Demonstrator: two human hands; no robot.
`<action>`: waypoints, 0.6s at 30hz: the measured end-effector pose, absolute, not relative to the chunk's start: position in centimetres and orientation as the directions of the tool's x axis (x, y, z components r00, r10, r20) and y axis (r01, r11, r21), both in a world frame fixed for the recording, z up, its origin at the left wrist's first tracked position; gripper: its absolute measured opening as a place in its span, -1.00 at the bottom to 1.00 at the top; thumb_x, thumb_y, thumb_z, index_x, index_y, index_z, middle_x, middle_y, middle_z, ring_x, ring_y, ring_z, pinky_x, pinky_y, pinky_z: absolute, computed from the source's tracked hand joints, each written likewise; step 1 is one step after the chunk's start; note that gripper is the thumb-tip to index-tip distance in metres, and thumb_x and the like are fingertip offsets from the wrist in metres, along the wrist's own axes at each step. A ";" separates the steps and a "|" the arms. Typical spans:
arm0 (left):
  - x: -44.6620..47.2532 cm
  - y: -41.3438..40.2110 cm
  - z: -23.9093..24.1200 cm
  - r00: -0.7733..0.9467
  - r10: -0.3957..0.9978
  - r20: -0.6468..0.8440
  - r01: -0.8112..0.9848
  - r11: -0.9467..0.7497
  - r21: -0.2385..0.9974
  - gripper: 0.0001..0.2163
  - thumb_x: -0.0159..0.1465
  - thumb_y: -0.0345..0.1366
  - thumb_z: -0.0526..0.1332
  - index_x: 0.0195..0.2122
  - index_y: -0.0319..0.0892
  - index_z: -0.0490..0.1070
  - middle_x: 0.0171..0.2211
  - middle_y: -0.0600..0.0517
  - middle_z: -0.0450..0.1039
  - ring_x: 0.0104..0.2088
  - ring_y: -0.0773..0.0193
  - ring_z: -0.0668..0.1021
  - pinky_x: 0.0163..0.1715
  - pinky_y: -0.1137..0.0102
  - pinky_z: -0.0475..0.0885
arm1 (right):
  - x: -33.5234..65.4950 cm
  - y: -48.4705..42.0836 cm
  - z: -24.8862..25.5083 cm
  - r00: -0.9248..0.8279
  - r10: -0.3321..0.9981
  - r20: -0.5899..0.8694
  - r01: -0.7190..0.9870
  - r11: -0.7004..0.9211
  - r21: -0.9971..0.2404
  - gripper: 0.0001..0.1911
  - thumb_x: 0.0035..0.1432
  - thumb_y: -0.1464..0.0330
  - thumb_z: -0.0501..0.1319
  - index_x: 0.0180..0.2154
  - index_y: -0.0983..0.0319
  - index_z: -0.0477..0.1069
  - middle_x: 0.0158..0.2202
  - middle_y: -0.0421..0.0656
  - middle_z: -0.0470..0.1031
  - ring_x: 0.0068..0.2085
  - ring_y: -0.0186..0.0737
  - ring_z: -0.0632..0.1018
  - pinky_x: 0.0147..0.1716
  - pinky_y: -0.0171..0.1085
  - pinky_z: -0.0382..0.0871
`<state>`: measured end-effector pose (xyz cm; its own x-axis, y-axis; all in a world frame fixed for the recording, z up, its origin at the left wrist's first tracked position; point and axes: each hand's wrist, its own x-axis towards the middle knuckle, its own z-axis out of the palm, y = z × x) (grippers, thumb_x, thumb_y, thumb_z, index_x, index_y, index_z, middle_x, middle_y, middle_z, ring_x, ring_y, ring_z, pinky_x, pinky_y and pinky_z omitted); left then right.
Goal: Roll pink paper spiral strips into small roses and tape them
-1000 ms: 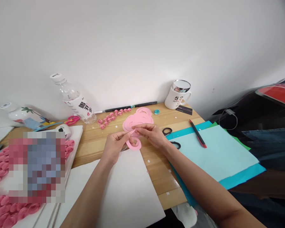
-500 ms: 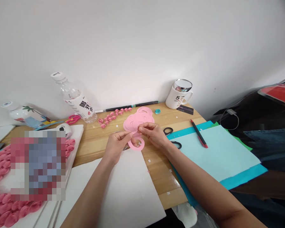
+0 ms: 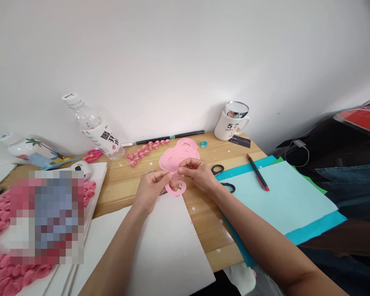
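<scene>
Between my hands is a pink paper strip [image 3: 179,189], its loose end curling down in a ring. My left hand [image 3: 154,187] pinches it from the left, and my right hand [image 3: 195,172] pinches it close by, fingertips nearly touching. The part between the fingertips is too small to make out. Just behind lies a pile of pink paper spirals [image 3: 180,153]. Small rolled pink paper roses [image 3: 138,155] sit in rows to its left, and one teal rolled rose [image 3: 204,144] lies to its right. Black-handled scissors [image 3: 229,188] rest beside my right forearm.
A water bottle [image 3: 100,133] and a white mug [image 3: 231,121] stand along the wall. Light blue paper [image 3: 280,201] with a black-and-red pen [image 3: 258,172] lies right. A white board [image 3: 169,246] is in front; pink roses [image 3: 33,275] cover another board at left.
The hanging ring of the pink strip has shifted and turned slightly. Both hands keep their pinch in nearly the same spot; the view has moved a little.
</scene>
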<state>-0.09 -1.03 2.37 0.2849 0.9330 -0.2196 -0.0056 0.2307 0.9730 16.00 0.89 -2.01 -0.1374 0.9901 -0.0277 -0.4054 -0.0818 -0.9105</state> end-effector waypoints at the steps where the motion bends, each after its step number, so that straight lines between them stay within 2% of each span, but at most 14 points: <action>1: -0.1 -1.0 2.3 0.290 0.933 -0.213 -0.005 0.224 0.975 -0.75 0.06 -0.19 0.24 -0.63 -0.25 0.40 -0.62 0.05 0.39 -0.54 0.35 0.45 -0.38 0.38 0.40 | 16.0 0.9 -2.0 -0.123 0.992 -0.031 -0.399 -0.078 -0.914 -0.84 -0.27 0.39 0.40 -0.53 0.24 0.47 -0.55 -0.26 0.47 -0.50 -0.41 0.45 -0.43 -0.35 0.33; 5: -0.2 -0.9 2.2 0.301 0.932 -0.200 -0.010 0.213 0.977 -0.75 0.08 -0.20 0.22 -0.62 -0.26 0.40 -0.60 0.04 0.37 -0.54 0.37 0.42 -0.41 0.41 0.39 | 15.9 1.0 -2.0 -0.100 0.993 -0.062 -0.402 -0.097 -0.911 -0.84 -0.27 0.36 0.40 -0.52 0.24 0.49 -0.52 -0.24 0.49 -0.47 -0.38 0.46 -0.38 -0.32 0.35; 9: -0.5 -0.8 2.1 0.264 0.941 -0.214 0.009 0.220 0.976 -0.77 0.07 -0.20 0.23 -0.62 -0.26 0.40 -0.59 0.03 0.36 -0.54 0.37 0.41 -0.46 0.44 0.38 | 15.9 1.0 -1.9 -0.167 0.984 -0.056 -0.408 -0.120 -0.905 -0.81 -0.15 0.29 0.34 -0.41 0.23 0.53 -0.42 -0.18 0.53 -0.39 -0.36 0.48 -0.28 -0.30 0.36; 12: -0.6 -0.8 2.0 0.254 0.946 -0.202 0.016 0.205 0.979 -0.75 0.07 -0.18 0.22 -0.62 -0.25 0.39 -0.59 0.03 0.36 -0.54 0.37 0.39 -0.47 0.44 0.38 | 16.0 0.9 -1.9 -0.178 0.983 -0.040 -0.414 -0.111 -0.904 -0.78 -0.15 0.31 0.34 -0.36 0.22 0.53 -0.34 -0.16 0.54 -0.37 -0.37 0.48 -0.26 -0.31 0.36; 18: -0.4 -0.9 2.0 0.276 0.941 -0.194 0.004 0.201 0.980 -0.74 0.06 -0.17 0.23 -0.64 -0.26 0.39 -0.59 0.03 0.36 -0.54 0.38 0.39 -0.47 0.46 0.37 | 16.1 0.8 -1.8 -0.175 0.984 -0.031 -0.403 -0.100 -0.909 -0.78 -0.23 0.31 0.38 -0.45 0.23 0.49 -0.48 -0.22 0.50 -0.44 -0.37 0.48 -0.37 -0.32 0.38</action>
<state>-0.37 -0.94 1.98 0.2762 0.9413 -0.1940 0.0042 0.2007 0.9796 16.07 0.81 -1.84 -0.1748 0.9841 -0.0309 -0.4035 -0.1002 -0.9095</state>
